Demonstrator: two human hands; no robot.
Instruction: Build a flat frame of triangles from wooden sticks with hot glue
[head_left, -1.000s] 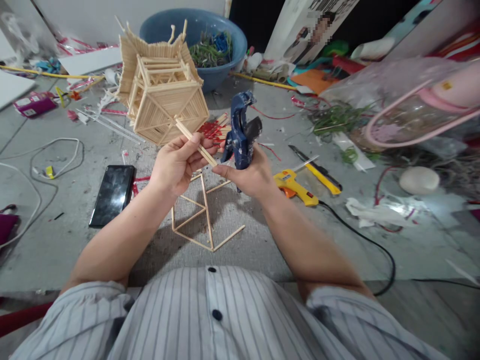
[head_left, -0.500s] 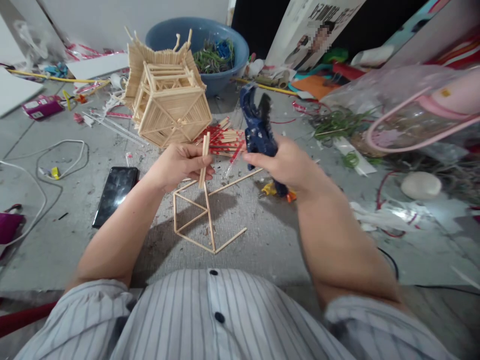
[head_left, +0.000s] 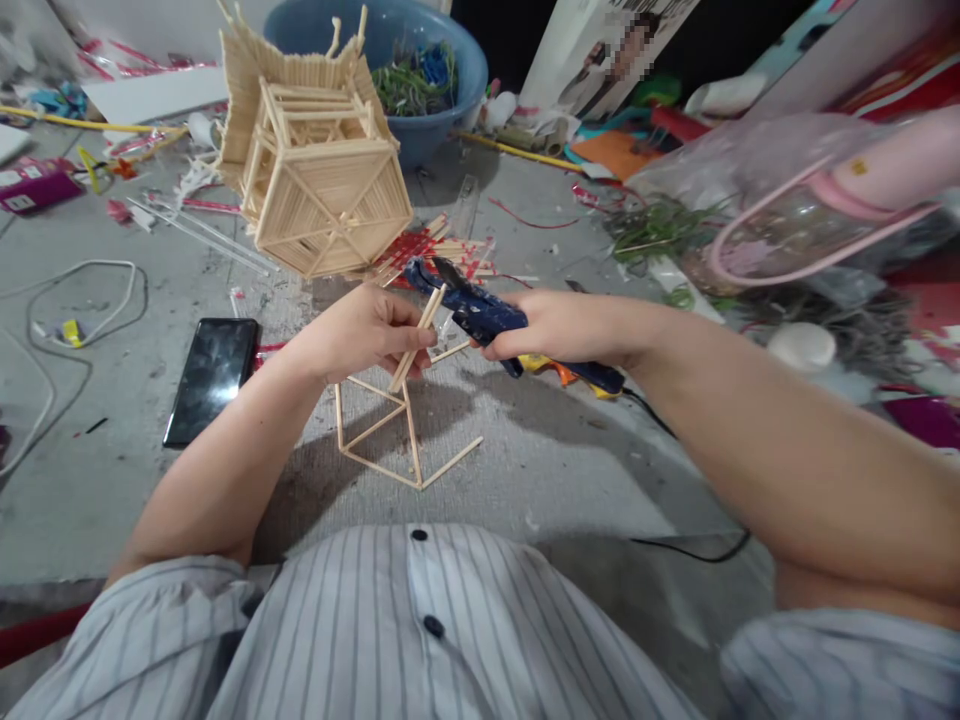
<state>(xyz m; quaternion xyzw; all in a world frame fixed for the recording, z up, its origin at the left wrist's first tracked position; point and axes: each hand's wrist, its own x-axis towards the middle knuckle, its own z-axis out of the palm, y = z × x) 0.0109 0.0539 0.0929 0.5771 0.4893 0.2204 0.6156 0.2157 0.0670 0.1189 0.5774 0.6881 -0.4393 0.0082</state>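
Observation:
My left hand (head_left: 379, 335) is closed in a pinch around two short wooden sticks (head_left: 420, 335), held slanting side by side. In my right hand (head_left: 551, 325) is a dark blue corded glue gun (head_left: 484, 310), its front end beside the sticks' upper ends; whether they touch I cannot tell. Below the hands, a flat frame of thin wooden sticks (head_left: 379, 470) lies on the grey table, partly hidden by my left hand. Beyond them stands a hexagonal wooden stick model (head_left: 330, 200), tilted so its underside faces me. Loose red-marked sticks (head_left: 461, 250) are piled beside it.
A blue basin (head_left: 442, 125) holding greenery stands behind the model. A black phone (head_left: 211, 375) lies left of my left arm, near a white cable (head_left: 86, 265). At right are a pink-handled clear bottle (head_left: 780, 235), plant sprigs (head_left: 660, 235) and plastic wrapping.
My right hand has swung the glue gun leftward and down from upright to nearly level, close to the sticks. The two sticks in my left hand now lean to the right. The view shifted slightly.

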